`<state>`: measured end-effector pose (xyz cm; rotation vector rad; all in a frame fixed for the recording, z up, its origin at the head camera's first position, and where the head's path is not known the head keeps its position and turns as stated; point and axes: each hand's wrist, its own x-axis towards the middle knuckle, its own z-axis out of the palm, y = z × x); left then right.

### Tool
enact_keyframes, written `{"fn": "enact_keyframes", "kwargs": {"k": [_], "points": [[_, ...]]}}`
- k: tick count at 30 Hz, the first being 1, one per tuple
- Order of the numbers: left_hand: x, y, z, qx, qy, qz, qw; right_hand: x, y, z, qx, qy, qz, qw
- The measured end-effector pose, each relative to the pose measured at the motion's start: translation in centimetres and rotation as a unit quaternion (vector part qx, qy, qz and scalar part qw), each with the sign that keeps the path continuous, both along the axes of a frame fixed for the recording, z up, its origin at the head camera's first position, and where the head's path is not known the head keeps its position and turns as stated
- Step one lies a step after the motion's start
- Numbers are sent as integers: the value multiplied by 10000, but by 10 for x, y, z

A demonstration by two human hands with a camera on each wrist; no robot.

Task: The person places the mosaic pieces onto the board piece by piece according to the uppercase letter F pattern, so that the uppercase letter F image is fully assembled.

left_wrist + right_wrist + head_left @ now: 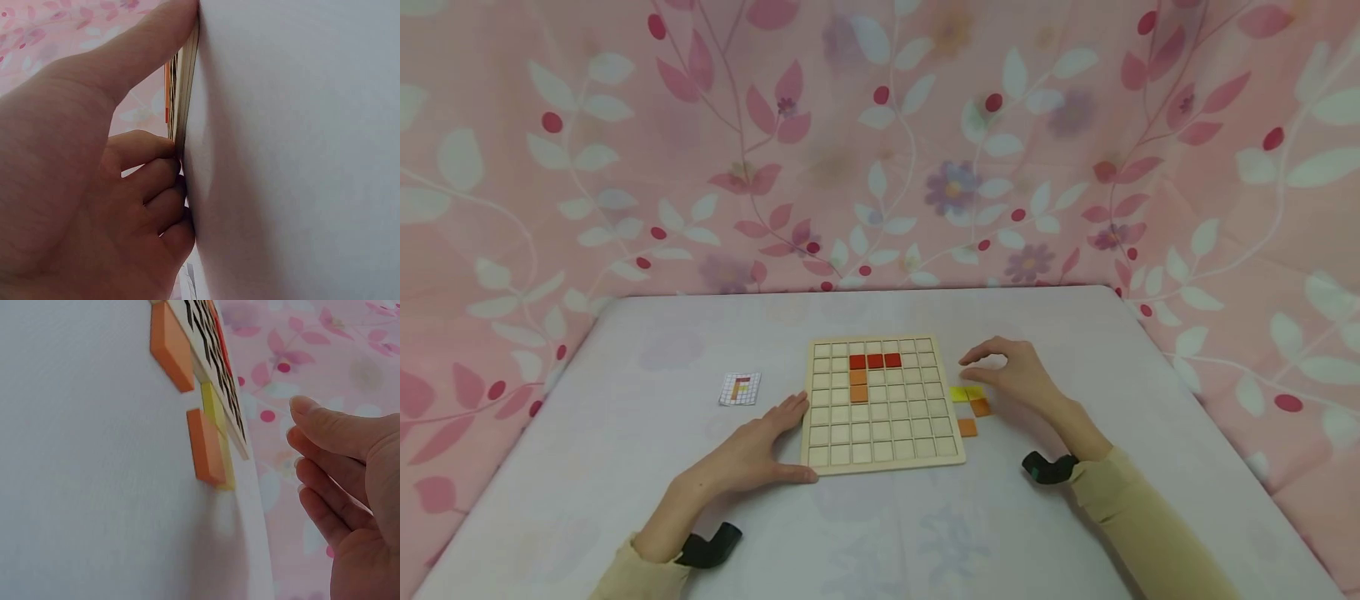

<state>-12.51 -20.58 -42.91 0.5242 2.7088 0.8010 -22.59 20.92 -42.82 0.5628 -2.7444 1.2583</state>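
A pale wooden grid board [880,433] lies flat on the table. Three red tiles [875,361] form a row near its far side, and two orange tiles [858,385] run down from the leftmost one. My left hand [748,450] rests at the board's near left corner, fingertips against the left edge and thumb at the near edge. Right of the board, my right hand [1021,373] hovers with fingers loosely bent, holding nothing. Just below it lie yellow tiles [966,393] beside the board, with one loose orange tile [206,450] touching them and another orange tile [170,347] nearer me.
A small paper card [740,388] with a coloured grid pattern lies left of the board. The table [910,542] has a white cloth, and a pink floral curtain [880,167] hangs behind it. Black wrist mounts [1048,468] sit under both wrists.
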Motion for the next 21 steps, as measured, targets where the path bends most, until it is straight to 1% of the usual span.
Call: {"fn": "enact_keyframes", "kwargs": {"k": [4, 6, 10, 12, 15, 21], "points": [[0, 1, 0, -24, -19, 13, 10000, 3, 18, -5, 153, 37, -50, 9999], [-1, 2, -1, -43, -27, 6, 10000, 5, 26, -7, 215, -74, -85, 9997], [-1, 3, -1, -46, -58, -6, 10000, 10, 37, -12, 287, -452, -123, 9985], [-1, 4, -1, -54, -74, 5, 10000, 12, 41, -14, 263, -539, -94, 9982], [-1, 3, -1, -66, -75, 24, 9999, 12, 46, -17, 217, -612, 42, 9979], [-1, 1, -1, -77, -63, 29, 9999, 10, 49, -19, 194, -783, 523, 9954]]}}
